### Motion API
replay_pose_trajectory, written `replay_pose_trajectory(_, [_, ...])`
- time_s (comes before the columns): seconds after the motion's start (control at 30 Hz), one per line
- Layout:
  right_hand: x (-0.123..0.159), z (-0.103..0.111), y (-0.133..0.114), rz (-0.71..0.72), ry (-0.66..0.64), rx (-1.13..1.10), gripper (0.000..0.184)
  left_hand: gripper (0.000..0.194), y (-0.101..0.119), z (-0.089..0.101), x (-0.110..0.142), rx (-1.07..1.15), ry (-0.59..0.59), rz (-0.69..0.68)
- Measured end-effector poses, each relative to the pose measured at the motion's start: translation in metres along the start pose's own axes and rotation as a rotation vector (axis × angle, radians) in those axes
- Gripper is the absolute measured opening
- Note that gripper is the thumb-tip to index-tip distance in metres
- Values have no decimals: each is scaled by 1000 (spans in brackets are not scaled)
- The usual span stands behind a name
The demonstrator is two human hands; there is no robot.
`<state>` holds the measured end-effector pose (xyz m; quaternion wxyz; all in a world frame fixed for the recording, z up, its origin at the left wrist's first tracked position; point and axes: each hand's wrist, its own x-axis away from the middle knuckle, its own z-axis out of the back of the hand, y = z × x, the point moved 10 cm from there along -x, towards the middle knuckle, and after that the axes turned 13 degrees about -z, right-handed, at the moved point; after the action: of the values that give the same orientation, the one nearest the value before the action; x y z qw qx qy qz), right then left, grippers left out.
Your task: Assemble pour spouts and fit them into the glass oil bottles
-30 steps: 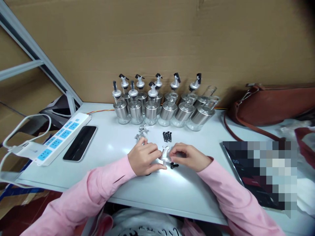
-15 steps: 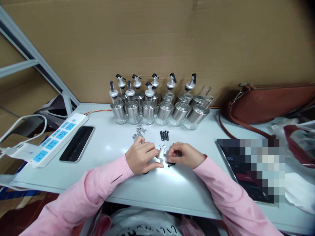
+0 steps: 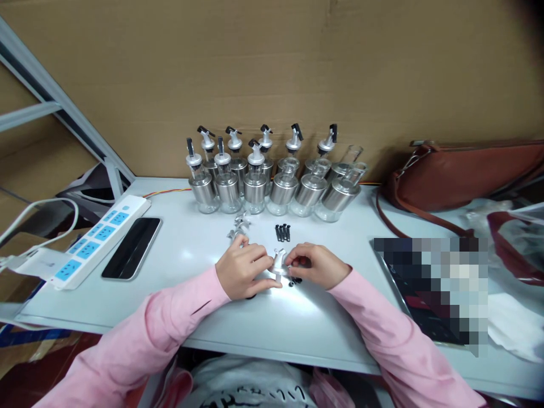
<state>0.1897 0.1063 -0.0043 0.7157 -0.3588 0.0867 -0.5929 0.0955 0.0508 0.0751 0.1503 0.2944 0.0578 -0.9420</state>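
Observation:
My left hand (image 3: pixel 244 271) is closed around a small silver pourer spout (image 3: pixel 279 263), holding it just above the white table (image 3: pixel 191 249). My right hand (image 3: pixel 317 265) pinches at the spout's right side with thumb and forefinger; what sits between those fingers is too small to make out. Small black rubber parts (image 3: pixel 294 281) lie on the table right under my hands. A short row of black stoppers (image 3: pixel 283 232) lies just beyond them, and loose silver spouts (image 3: pixel 239 224) lie to the left of the stoppers.
Several steel-and-glass oil bottles (image 3: pixel 272 181) stand in rows at the back against a cardboard wall. A black phone (image 3: pixel 131 247) and a white-and-blue power strip (image 3: pixel 96 241) lie at the left. A brown leather bag (image 3: pixel 463 175) and a dark flat item (image 3: pixel 403 294) are at the right.
Both hands stay together at the spout, with only small finger movements. The view has shifted slightly, so everything sits a little further left in the picture.

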Motion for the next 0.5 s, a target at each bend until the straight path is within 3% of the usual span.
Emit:
replay_pose_trajectory(0.33, [-1,3,1,-28,45,17,6,42,-1,-1,0,12,-2,6])
replay_pose_trajectory(0.5, [1,18,8,-89,162,-207,10,42,0,-1,0,18,-2,3])
